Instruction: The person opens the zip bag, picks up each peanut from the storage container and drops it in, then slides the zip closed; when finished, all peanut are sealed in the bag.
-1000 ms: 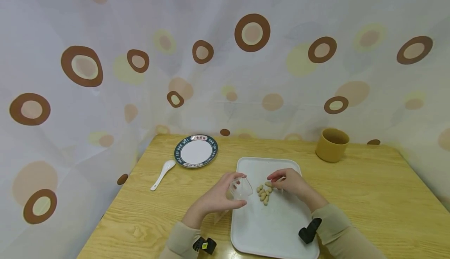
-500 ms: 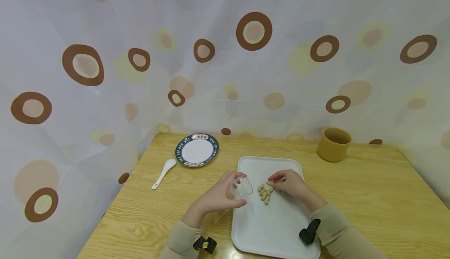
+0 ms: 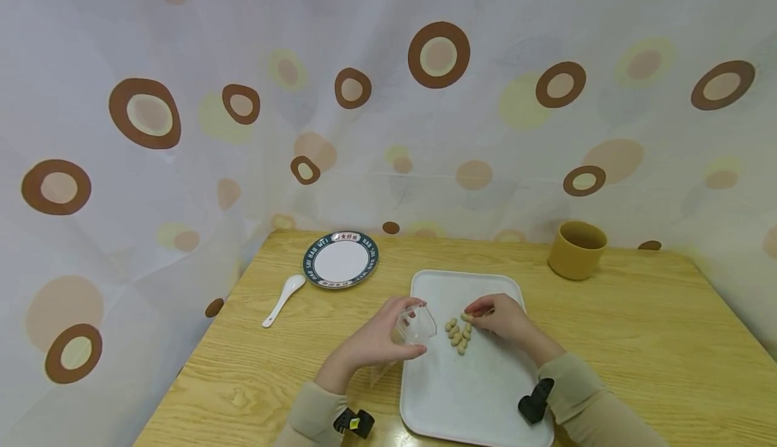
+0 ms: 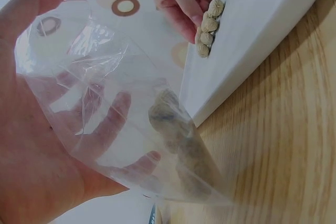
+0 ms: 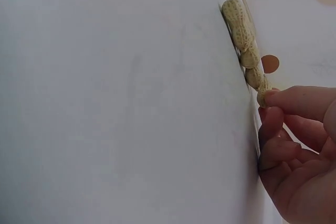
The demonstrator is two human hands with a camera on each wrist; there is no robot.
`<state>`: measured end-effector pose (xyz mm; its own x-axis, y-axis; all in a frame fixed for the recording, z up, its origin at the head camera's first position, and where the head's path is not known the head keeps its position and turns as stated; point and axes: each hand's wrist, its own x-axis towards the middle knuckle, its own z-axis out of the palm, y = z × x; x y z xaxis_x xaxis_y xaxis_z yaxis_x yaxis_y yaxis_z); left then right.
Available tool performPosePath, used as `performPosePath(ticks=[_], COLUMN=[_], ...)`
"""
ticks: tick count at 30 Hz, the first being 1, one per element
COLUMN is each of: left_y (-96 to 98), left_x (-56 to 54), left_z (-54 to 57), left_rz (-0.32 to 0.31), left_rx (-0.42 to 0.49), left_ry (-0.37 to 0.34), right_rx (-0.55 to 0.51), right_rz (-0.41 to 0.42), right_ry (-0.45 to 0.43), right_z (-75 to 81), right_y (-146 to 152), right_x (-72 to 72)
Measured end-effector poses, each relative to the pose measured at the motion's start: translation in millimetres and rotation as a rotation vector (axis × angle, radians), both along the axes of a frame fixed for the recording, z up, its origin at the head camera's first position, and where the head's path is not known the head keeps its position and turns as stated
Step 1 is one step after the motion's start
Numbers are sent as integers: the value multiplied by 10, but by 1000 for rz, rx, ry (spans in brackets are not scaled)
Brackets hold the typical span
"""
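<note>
The head view looks forward and down at the table (image 3: 668, 319) from farther off. The left wrist view, tipped sideways, peeks close past the bag (image 4: 139, 80). The right one, also sideways, skims the tray (image 5: 131, 98). Both wrist views see the peanuts (image 5: 240, 30) there.

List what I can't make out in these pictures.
Left wrist: count of tan peanut-like shapes inside the clear plastic bag; blurred, overlapping.
Right wrist: end of the tan, unshelled peanut; covered by the right hand.
Head: inside bottom of the mustard-yellow round cup; its near wall blocks it.
Head: part of the right edge of the white rectangular tray; beige-sleeved right arm covers it.
</note>
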<state>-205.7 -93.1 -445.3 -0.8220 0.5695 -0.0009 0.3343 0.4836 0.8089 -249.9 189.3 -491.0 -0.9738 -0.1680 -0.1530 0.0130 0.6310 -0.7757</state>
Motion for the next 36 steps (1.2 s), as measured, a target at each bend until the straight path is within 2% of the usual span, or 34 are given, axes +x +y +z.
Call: performPosePath(ticks=[7,12,17,25,32,36], left_y=[-4,6,20,40,49,55], left_x=[7,5,-3,-14,-6,-2], left_z=[13,13,11,-1,7,8], left_rz=[10,7,2,-13,-22,-25], left_rx=[-11,-14,-13,-17,-22,-22], left_ry=[0,1,0,6,8,3], right_rx=[-44,-110,-158,-179,-198,-196], right_rz=[-11,-9,32,110,165,179], right_ry=[-42,-50,-4,91,138,134], right_z=[81,219,457,788,921,959], right_y=[44,70,34,-115,-230,-297], right_x=[40,93,165,339,450,494])
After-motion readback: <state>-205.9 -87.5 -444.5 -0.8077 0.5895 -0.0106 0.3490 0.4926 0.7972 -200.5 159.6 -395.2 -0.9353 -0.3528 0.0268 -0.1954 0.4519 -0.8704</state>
